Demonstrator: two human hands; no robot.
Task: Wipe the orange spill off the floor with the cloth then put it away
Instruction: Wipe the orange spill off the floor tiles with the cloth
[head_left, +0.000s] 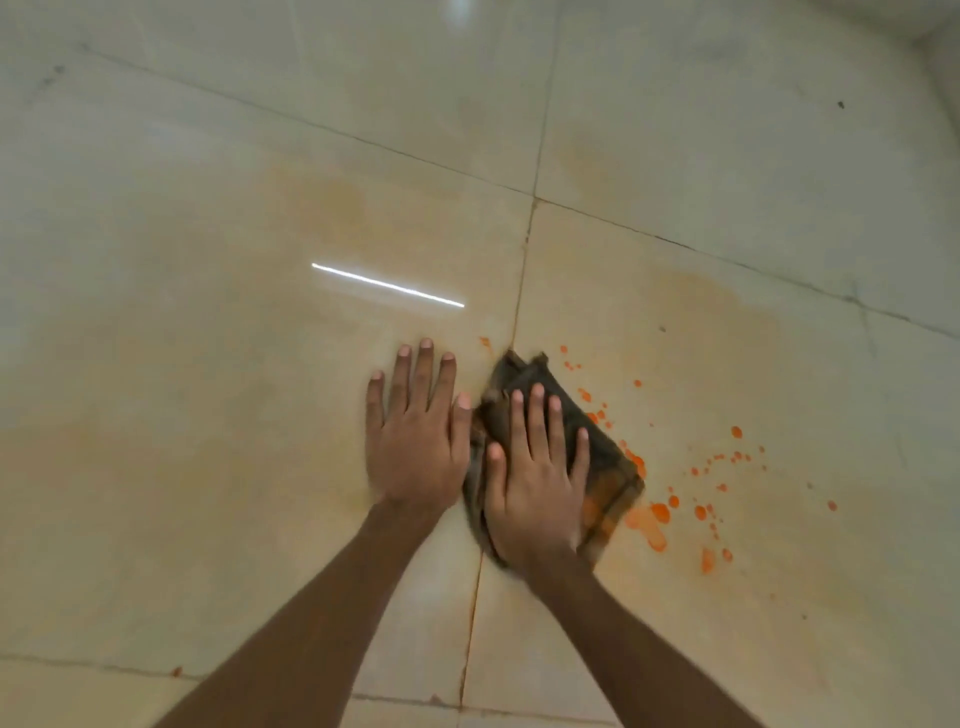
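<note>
While right hand (535, 488) presses one cloth (610, 465), fingers (536, 423) straight, left hand (415, 447) lies flat on floor (208, 364) (orange spill (647, 522) beside cloth)

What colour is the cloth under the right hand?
Dark brown cloth, stained orange at one edge; head view.

Dark folded cloth (597, 467) lies flat on floor (208, 312) beside orange spill (660, 514).

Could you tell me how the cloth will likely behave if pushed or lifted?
The cloth looks folded and rumpled under the flat right hand, so it would probably droop when lifted. Its orange-stained edge suggests dampness, perhaps adding weight. On the glossy floor it should slide easily.
</note>
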